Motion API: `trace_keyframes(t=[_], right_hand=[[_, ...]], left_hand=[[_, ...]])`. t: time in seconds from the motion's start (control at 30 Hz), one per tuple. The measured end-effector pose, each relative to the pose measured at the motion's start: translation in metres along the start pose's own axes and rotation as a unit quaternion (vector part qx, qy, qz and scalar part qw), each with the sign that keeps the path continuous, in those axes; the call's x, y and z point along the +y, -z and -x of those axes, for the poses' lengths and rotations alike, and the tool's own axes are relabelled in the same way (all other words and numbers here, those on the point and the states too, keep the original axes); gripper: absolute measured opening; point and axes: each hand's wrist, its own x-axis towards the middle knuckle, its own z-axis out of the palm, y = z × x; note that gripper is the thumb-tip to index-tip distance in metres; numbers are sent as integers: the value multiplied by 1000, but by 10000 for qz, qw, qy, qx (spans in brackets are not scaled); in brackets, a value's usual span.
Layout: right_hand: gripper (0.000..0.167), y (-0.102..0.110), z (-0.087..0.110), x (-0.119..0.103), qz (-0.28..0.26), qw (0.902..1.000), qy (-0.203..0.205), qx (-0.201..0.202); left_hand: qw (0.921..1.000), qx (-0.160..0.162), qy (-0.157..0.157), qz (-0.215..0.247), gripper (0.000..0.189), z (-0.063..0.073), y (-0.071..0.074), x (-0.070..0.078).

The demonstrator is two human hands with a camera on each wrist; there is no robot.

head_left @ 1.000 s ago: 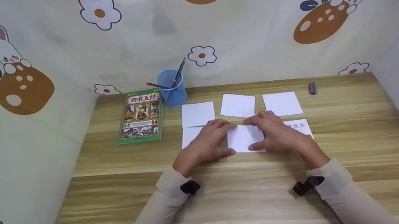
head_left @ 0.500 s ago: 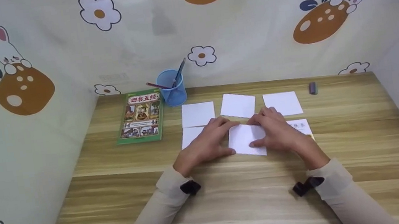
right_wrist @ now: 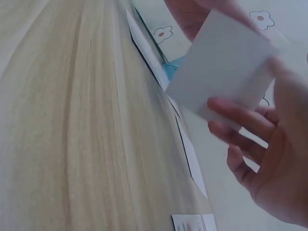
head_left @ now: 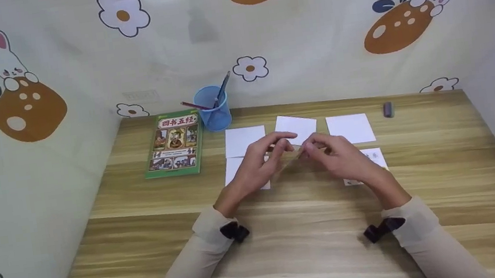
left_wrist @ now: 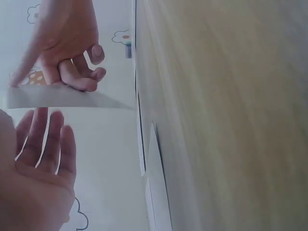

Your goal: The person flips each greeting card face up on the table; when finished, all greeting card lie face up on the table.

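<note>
- We see the white card (right_wrist: 221, 60) raised and steeply tilted between the hands, over the middle of the table (head_left: 309, 245); a second ago it lay flat.
- The right hand (head_left: 343, 157) angles inward from the right, pinching the card.
- From the left, the left hand (head_left: 255, 164) reaches in, fingers loosely extended, grip released; we can't tell whether they touch the card.
- Beyond, we find three blank cards (head_left: 350, 129) in the far row.

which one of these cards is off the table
The white card held up in the right hand, seen nearly edge-on in the head view; the other visible cards rest on the table.
</note>
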Motion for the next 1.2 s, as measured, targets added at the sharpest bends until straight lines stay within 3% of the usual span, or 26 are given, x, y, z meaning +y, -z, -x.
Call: trace_keyframes(t=[0.1,0.17,0.27,0.4,0.57,0.7,0.93,1.07,1.2], right_hand=[[32,-1,1,-2,-198,9995,128,-203],[25,-2,2,-2,-244,9989,147,-368],[22,-3,2,-1,-217,9981,102,-576],[32,-4,3,3,-129,9976,44,-672],[24,-4,3,9,377,9976,161,-558],[18,-4,3,10,850,9947,108,-570],[54,-6,4,10,1498,9845,-88,-912],[53,-6,5,10,1618,9820,-168,-963],[48,-5,5,10,1611,9816,-258,-992]], left_hand=[[9994,-70,142,-316,35,0,1,-3],[9979,-304,322,-470,42,1,2,-4],[9946,-698,591,-481,52,2,1,-5],[9918,-941,729,-463,62,3,1,-4],[9867,-1203,755,-797,47,4,0,0],[9752,-1318,905,-1533,31,5,-3,2],[9409,-1343,1092,-2912,38,7,-11,4],[9300,-1231,1213,-3243,39,8,-12,4],[9279,-1337,1320,-3219,39,9,-11,4]])
